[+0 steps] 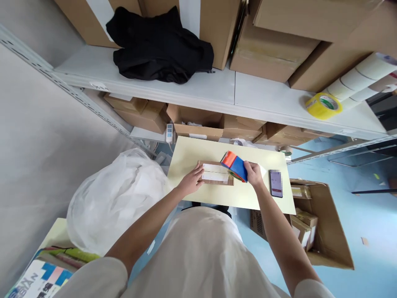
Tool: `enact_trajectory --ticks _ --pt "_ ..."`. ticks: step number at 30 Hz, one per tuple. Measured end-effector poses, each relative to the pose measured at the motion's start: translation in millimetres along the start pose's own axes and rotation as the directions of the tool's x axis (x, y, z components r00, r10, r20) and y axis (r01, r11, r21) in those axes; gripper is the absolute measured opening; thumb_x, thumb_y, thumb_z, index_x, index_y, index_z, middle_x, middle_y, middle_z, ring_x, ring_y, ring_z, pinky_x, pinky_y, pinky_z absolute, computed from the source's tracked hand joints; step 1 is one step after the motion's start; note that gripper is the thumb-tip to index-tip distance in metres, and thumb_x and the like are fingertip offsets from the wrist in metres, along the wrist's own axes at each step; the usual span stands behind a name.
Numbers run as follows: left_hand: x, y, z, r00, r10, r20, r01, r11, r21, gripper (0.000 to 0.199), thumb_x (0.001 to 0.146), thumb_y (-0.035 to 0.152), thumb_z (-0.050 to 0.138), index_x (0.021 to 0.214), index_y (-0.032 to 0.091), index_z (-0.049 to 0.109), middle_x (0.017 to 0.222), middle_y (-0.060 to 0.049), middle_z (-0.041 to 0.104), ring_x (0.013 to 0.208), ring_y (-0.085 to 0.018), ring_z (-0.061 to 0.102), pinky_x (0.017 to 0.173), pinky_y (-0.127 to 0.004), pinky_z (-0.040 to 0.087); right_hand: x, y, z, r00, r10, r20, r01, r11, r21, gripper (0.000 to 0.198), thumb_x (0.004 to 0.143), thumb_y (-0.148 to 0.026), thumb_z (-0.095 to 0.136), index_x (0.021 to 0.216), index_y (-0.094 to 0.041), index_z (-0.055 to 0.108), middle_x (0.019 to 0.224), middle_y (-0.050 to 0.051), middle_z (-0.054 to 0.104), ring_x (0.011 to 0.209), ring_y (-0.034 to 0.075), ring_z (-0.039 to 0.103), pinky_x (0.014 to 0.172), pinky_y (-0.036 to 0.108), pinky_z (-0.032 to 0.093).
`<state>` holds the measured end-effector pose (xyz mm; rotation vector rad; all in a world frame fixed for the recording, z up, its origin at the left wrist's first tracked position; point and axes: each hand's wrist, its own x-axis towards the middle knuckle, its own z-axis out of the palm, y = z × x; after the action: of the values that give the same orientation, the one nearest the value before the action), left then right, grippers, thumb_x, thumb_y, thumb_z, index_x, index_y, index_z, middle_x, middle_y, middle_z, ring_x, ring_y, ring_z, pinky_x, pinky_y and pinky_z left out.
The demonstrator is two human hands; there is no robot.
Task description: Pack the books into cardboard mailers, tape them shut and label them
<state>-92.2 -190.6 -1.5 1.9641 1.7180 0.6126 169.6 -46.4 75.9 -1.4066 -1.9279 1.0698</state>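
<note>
If leaning too hard on the pale table, could jolt everything resting on it. Could also get caught up in the big plastic bag crowding the table's left edge. Should reckon with the open carton low to the right, ready to swallow anything knocked over that edge. Touching the small brown box, flat near the table's middle, with the left hand, fingers laid over its left end only; cannot tell whether pinching or merely resting. Given such one-sided support, might let the box twist or skid under a sideways pull. Gripping the blue-and-orange tape dispenser in the closed right hand, tilted at the box's right end; cannot tell whether touching. If angled badly or pressed down hard, could dent the box. If swung right carelessly, could knock the phone, lying near the table's right edge, off toward the carton. Might also scuff the white strips on the box top by dragging the dispenser across them.
</note>
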Motion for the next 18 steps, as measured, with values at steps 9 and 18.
enact_trajectory --ticks 9,18 --pt "20.5 21.7 -11.2 0.899 -0.356 -0.257 0.21 0.862 -0.461 0.037 0.089 0.031 0.047 0.122 0.018 0.057 0.128 -0.01 0.06 0.12 -0.022 0.055 0.104 -0.039 0.043 27.6 -6.6 23.1 0.955 0.042 0.295 0.004 0.988 -0.155 0.057 0.079 -0.068 0.039 0.049 -0.022 0.026 0.048 -0.004 0.026 0.048 0.008 0.025 0.044 0.025 0.025" --pt "64.5 47.6 -12.4 0.783 -0.592 0.189 0.485 0.392 -0.781 0.035 0.085 0.036 0.056 0.109 0.012 0.062 0.1 -0.013 0.07 0.076 -0.018 0.069 0.068 -0.03 0.054 24.2 2.6 19.3 0.952 0.031 0.304 -0.008 0.997 -0.076 0.057 0.079 -0.069 0.04 0.05 -0.022 0.027 0.048 -0.005 0.025 0.047 0.008 0.024 0.043 0.025 0.024"
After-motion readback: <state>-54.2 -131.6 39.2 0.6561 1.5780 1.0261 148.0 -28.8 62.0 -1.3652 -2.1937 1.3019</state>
